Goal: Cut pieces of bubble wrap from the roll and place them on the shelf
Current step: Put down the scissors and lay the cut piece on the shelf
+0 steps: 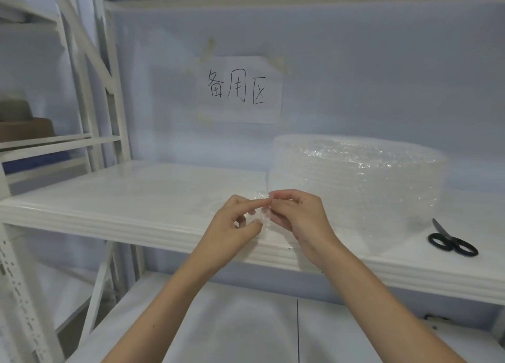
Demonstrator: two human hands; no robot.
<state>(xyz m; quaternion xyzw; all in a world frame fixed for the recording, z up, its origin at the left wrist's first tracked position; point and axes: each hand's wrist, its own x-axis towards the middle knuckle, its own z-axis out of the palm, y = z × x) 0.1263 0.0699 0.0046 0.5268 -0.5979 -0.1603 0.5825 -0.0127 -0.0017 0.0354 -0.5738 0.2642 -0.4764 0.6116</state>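
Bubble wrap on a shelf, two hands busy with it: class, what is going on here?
A person stands at a white shelf and works the loose edge of the bubble wrap with both hands. The left hand and the right hand pinch it between their fingertips, just in front of the big roll that stands on the shelf. Black-handled scissors lie unused to the right of the roll. No cut pieces are plainly visible on the shelf.

Two bare forearms rise from the bottom of the frame and converge just below centre. The left hand (237, 217) curls its fingers (255, 203) rightward, fingertips meeting those of the right hand (297, 212) — both pinching at the same spot, knuckles up, wrists slightly bent.
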